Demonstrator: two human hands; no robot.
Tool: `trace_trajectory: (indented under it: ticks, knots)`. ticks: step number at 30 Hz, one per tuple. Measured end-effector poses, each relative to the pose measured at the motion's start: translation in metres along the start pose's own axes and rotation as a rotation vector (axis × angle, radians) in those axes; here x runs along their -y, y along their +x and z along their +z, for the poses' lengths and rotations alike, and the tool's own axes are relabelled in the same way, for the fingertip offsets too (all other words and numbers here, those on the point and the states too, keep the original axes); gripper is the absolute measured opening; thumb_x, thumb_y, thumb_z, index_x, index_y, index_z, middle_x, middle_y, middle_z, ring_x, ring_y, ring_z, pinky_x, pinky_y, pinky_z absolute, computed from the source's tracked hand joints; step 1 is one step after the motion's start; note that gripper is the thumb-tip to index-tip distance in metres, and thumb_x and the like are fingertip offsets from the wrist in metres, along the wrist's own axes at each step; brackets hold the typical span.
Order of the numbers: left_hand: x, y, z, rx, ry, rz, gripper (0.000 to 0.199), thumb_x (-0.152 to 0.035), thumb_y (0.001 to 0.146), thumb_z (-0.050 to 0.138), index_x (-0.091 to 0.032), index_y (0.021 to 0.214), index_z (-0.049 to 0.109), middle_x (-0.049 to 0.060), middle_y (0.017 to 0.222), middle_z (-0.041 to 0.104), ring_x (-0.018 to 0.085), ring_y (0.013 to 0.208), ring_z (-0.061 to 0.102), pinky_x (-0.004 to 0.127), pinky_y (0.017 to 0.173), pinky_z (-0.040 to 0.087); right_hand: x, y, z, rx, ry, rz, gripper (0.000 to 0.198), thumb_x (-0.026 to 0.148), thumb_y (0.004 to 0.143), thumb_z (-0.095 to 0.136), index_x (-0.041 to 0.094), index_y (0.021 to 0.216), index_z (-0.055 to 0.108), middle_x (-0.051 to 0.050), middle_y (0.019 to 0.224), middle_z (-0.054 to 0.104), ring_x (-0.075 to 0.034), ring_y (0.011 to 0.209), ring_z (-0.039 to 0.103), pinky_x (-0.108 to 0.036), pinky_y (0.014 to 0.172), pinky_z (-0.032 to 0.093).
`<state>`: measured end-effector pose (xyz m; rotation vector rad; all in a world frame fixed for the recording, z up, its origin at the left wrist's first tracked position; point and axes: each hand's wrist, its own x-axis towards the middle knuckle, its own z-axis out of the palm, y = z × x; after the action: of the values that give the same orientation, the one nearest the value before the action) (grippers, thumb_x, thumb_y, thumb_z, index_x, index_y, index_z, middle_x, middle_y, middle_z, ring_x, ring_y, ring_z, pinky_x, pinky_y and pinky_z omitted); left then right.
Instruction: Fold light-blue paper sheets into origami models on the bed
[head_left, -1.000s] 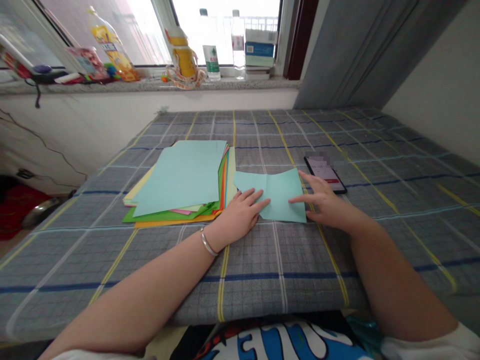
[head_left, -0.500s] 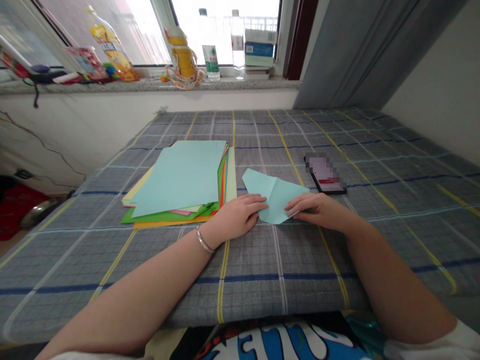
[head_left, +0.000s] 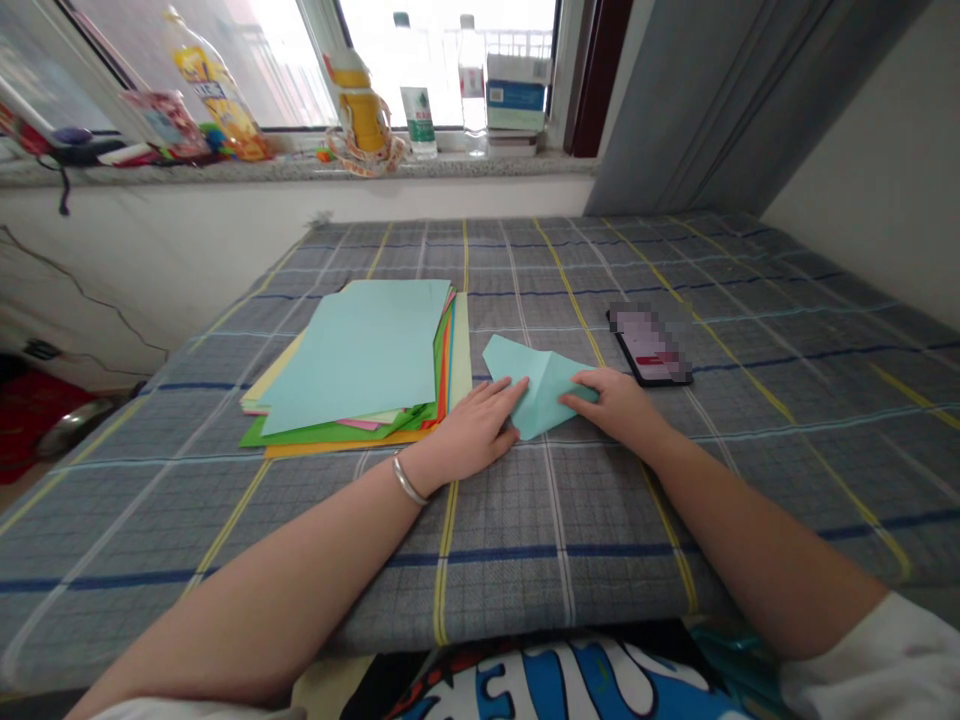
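A small light-blue folded sheet (head_left: 546,385) lies on the checked cloth (head_left: 510,560) in front of the person, between the two hands, with a crease running down its middle. The left hand (head_left: 476,425), a silver bangle (head_left: 409,480) at its wrist, lies palm down with its fingers stretched out together, their tips resting on the sheet's left part. The right hand (head_left: 619,408) is narrow, thumb and fingers drawn together on the sheet's right corner, which they hold. Just left of the sheet sits a stack of coloured paper (head_left: 356,355), a large light-blue piece on top and green, orange and yellow edges showing beneath. Beyond the right hand, a phone (head_left: 649,348) lies face up, its screen partly blurred. On the windowsill (head_left: 442,170) behind stand a yellow bottle (head_left: 366,115), a white-and-green tube (head_left: 418,122) and stacked boxes (head_left: 516,100).
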<state>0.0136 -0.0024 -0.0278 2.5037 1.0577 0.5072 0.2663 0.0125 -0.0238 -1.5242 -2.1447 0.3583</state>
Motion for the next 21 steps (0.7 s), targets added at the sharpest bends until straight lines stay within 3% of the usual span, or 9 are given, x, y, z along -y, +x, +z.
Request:
trace_trajectory:
  ticks: [8,21]
  knots:
    - [-0.001,0.010,0.005,-0.100,-0.140,-0.109,0.046,-0.035,0.092,0.049,-0.019,0.135,0.053,0.013,0.139,0.055,0.030,0.135,0.043,0.049,0.114,0.028,0.002,0.008,0.012,-0.024,-0.025,0.087,0.032,0.049,0.084,0.060,0.024,0.099,0.072,-0.009,0.104,0.073,-0.030,0.101,0.064,-0.044,0.090,0.048]
    - [-0.004,0.007,0.008,-0.083,-0.007,-0.066,0.054,-0.044,0.097,0.040,-0.018,0.145,0.040,0.015,0.143,0.050,0.030,0.136,0.041,0.048,0.113,0.026,0.009,0.011,0.012,0.014,-0.193,0.031,0.031,0.046,0.090,0.053,0.018,0.096,0.066,-0.011,0.099,0.071,-0.028,0.096,0.063,-0.038,0.082,0.044]
